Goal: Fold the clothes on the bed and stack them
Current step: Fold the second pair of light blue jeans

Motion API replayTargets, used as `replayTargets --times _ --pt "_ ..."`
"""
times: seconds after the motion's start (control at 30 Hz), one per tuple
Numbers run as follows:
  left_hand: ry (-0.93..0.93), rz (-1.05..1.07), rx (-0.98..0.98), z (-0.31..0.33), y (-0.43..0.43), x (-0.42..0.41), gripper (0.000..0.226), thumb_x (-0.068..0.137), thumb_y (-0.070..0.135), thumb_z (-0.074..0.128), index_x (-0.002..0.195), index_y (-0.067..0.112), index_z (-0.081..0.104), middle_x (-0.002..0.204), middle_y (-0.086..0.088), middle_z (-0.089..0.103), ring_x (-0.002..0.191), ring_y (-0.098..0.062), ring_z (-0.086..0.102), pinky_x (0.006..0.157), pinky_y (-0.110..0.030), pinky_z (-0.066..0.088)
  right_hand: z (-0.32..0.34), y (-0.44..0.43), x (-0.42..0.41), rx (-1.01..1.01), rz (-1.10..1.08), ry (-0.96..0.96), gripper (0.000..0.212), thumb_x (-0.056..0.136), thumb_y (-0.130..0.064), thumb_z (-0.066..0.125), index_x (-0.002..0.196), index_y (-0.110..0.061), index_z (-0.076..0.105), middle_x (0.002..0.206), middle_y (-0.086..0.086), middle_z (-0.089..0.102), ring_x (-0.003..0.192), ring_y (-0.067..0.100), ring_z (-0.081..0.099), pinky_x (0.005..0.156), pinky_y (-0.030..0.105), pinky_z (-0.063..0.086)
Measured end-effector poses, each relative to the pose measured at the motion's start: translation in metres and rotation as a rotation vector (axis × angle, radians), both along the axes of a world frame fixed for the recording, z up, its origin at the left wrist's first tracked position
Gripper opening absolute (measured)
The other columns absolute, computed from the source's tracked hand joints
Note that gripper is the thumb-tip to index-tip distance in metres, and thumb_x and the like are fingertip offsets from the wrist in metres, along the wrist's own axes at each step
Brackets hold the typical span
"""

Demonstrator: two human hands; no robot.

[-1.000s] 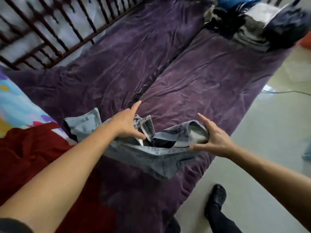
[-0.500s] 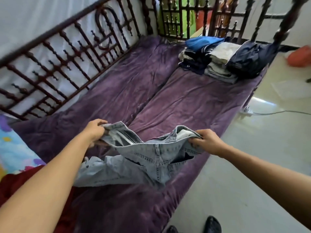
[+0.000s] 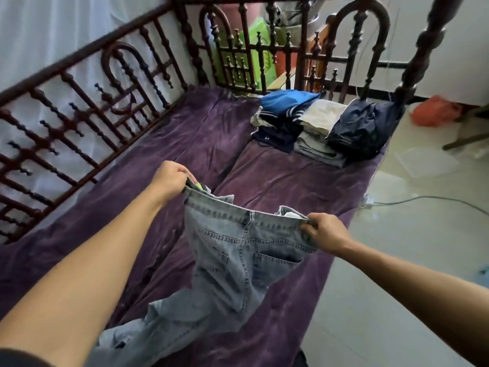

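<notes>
Since half a second ago the jeans (image 3: pixel 238 260) have risen off the bed (image 3: pixel 291 186) and now hang with the waistband stretched out, back pockets facing the camera. The left hand (image 3: pixel 170 178) grips one end of the waistband, fingers curled over it with the tips hidden behind the denim. The right hand (image 3: pixel 324 233) pinches the other end. The legs drop to the purple cover, and their ends are cut off behind the left forearm and the lower edge. A bright scrap at the left fingers is too small to make out. Well apart, at the far end by the rail (image 3: pixel 79 123), lies the folded pile (image 3: pixel 317 128).
</notes>
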State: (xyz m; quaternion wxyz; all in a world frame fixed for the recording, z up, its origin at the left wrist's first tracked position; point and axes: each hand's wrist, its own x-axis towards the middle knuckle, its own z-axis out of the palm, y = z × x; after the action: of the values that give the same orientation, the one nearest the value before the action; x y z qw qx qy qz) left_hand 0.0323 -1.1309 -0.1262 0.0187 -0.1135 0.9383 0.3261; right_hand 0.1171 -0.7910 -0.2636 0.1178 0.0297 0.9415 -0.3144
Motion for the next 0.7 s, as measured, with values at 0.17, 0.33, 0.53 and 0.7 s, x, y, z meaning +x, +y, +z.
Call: replayTargets --times 0.17,0.33,0.53,0.7 --pt "-0.014 0.091 -0.015 -0.034 0.025 -0.086 0.023 0.073 0.01 0.051 0.07 0.011 0.074 0.074 -0.008 0.069 0.077 -0.028 0.059 0.065 -0.032 0.046 -0.022 0.023 -0.054 0.026 -0.119 -0.052 0.025 0.09 -0.033 0.056 0.072 -0.017 0.053 0.071 0.0 0.062 0.077 0.029 0.061 0.064 0.035 0.047" --pt "-0.069 0.304 0.258 -0.075 0.06 -0.15 0.014 0.063 0.013 0.06 0.069 0.006 0.07 0.073 -0.009 0.065 0.068 -0.028 0.061 0.066 -0.043 0.059 -0.046 0.053 -0.115 0.096 -0.211 -0.049 0.024 0.093 -0.034 0.052 0.076 -0.018 0.047 0.091 0.014 0.067 0.086 0.036 0.061 0.068 0.039 0.047" --pt "-0.141 0.433 0.435 -0.135 0.12 -0.221 0.01 0.061 0.006 0.059 0.059 0.01 0.068 0.065 -0.007 0.063 0.061 -0.024 0.061 0.06 -0.05 0.059 -0.096 0.11 -0.209 0.218 -0.19 -0.113 0.021 0.094 -0.036 0.047 0.091 -0.018 0.056 0.103 0.016 0.067 0.095 0.038 0.061 0.076 0.041 0.049" --pt "-0.204 0.42 0.465 -0.179 0.183 -0.287 0.013 0.062 0.003 0.062 0.061 0.013 0.07 0.067 0.0 0.067 0.065 -0.019 0.062 0.054 -0.027 0.052 -0.149 0.163 -0.29 0.322 -0.187 -0.224 0.025 0.094 -0.041 0.043 0.099 -0.019 0.054 0.108 0.021 0.064 0.097 0.042 0.059 0.079 0.043 0.047"
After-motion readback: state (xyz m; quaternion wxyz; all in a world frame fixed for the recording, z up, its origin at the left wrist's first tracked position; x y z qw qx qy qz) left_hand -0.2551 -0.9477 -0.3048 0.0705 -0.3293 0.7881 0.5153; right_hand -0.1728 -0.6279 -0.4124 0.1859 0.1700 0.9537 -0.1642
